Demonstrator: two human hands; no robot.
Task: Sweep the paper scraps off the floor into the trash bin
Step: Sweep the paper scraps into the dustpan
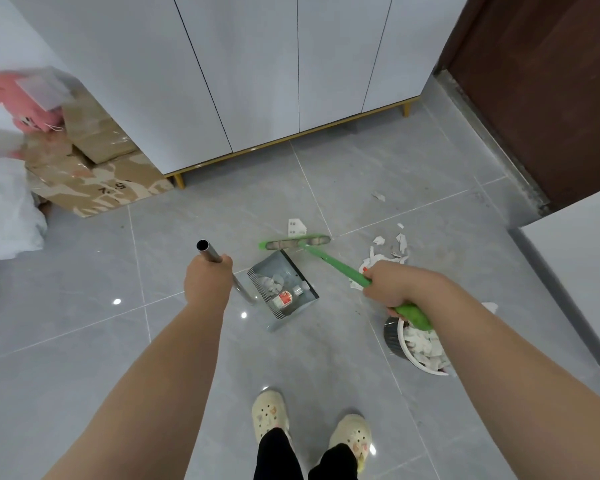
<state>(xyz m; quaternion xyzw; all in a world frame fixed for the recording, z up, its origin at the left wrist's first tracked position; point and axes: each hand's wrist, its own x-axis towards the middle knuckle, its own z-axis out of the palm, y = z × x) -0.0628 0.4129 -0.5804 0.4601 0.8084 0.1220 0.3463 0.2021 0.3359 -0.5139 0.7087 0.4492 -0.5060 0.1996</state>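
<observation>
My left hand [207, 284] grips the metal handle [208, 252] of a grey dustpan [283, 285] that sits on the floor and holds white scraps and a small bottle. My right hand [394, 285] grips the green broom handle [336, 266]. The broom head [295, 241] rests on the floor at the dustpan's far edge. One white paper scrap [296, 227] lies just beyond the broom head. More torn paper scraps [387, 249] lie on the tiles to the right. A trash bin [394, 336] with a white rim, full of paper, stands under my right forearm.
White cabinets on gold legs [257, 81] stand ahead. Cardboard boxes [94, 168] and a pink item sit at the left, with white bags [4, 209] beside them. A brown door [541, 91] is at the right and a white surface edge [575, 258] nearer. My feet in cream clogs [271, 415] are below.
</observation>
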